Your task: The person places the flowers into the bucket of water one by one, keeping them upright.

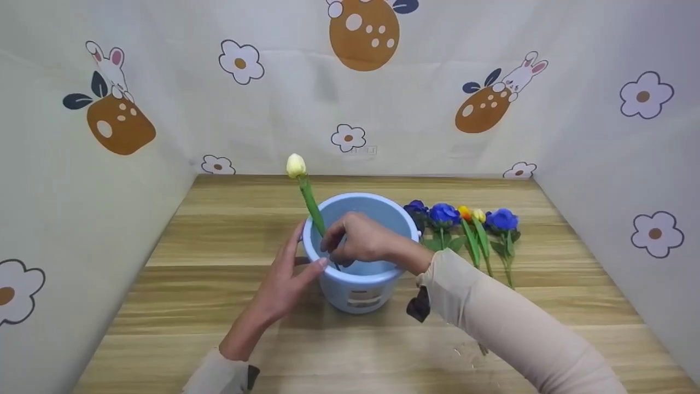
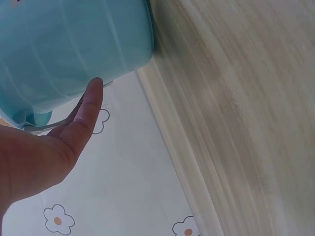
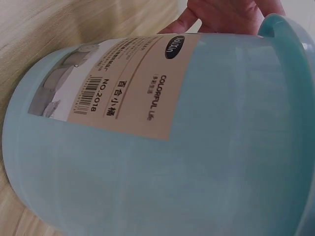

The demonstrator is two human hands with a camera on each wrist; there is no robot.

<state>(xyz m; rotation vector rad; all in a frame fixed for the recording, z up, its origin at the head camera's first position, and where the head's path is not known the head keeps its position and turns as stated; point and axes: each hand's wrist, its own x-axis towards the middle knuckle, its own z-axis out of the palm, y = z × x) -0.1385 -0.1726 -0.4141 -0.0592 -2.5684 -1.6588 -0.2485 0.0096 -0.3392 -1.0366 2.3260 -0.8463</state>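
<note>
In the head view the right hand is pinching a white tulip by its stem inside a blue bucket on the desk, in the left wrist view the left hand is resting outstretched fingers against the bucket, and in the right wrist view its label is showing.

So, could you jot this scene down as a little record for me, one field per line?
Bucket: light blue, upright on the wooden table
Label: on the bucket's side, reading "COLORFUL Life"
Right hand: reaches into the bucket, holding the pale tulip by its stem
Left hand: rests against the bucket
Tulip's pose: leaning, bloom above the bucket
Beside the bucket: three blue flowers, an orange bloom, a yellow bloom
</note>
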